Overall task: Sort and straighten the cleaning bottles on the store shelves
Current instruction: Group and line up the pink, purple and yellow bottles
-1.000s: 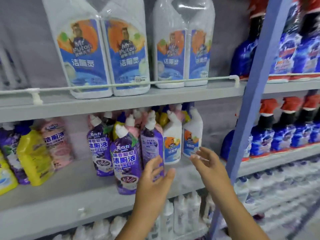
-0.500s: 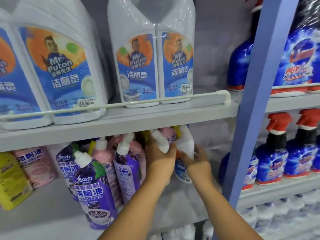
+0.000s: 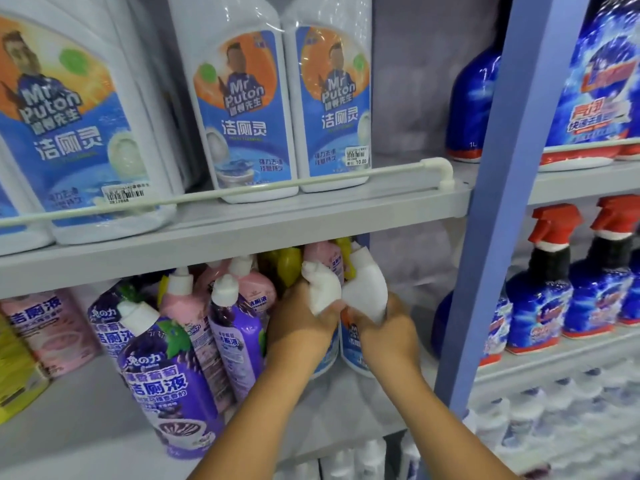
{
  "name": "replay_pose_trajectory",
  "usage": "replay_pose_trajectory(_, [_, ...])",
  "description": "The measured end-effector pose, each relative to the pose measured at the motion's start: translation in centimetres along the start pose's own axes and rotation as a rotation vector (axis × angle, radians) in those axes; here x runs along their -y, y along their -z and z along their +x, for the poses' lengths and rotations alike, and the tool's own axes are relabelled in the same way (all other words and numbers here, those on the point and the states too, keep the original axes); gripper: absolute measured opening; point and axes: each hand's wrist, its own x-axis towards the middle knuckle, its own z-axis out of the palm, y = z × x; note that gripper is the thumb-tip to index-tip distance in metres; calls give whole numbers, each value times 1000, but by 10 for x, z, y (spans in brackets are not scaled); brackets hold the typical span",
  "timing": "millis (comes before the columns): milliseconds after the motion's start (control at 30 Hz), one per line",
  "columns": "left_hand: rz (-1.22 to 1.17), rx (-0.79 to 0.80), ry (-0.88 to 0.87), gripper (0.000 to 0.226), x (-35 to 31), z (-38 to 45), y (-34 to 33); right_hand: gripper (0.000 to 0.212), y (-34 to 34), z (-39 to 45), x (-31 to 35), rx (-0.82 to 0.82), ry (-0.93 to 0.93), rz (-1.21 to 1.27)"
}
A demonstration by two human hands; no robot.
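Middle shelf [image 3: 86, 441] largely unsorted: purple bottles [image 3: 169, 386] lean left of grip, pink and yellow mixed behind. Left hand [image 3: 301, 327] wraps neck of left white bottle [image 3: 320, 289]; right hand [image 3: 388, 329] wraps right white bottle [image 3: 367, 289]. Both bottles upright, touching, at shelf's right end.
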Motion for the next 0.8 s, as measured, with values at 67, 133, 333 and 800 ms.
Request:
replay_pose_trajectory(67, [-34, -75, -88, 52, 2, -17, -1, 25, 7, -8, -5, 7, 21, -3])
replay_pose_trajectory(133, [6, -179, -188, 49, 14, -31, -10, 23, 15, -18, -5, 6, 39, -14])
replay_pose_trajectory(333, [-22, -67, -154, 52, 34, -70, -27, 33, 33, -44, -10, -16, 113, -73])
replay_pose_trajectory(800, [-422, -36, 52, 65, 48, -159, 80, 35, 43, -108, 0, 182, 156, 53])
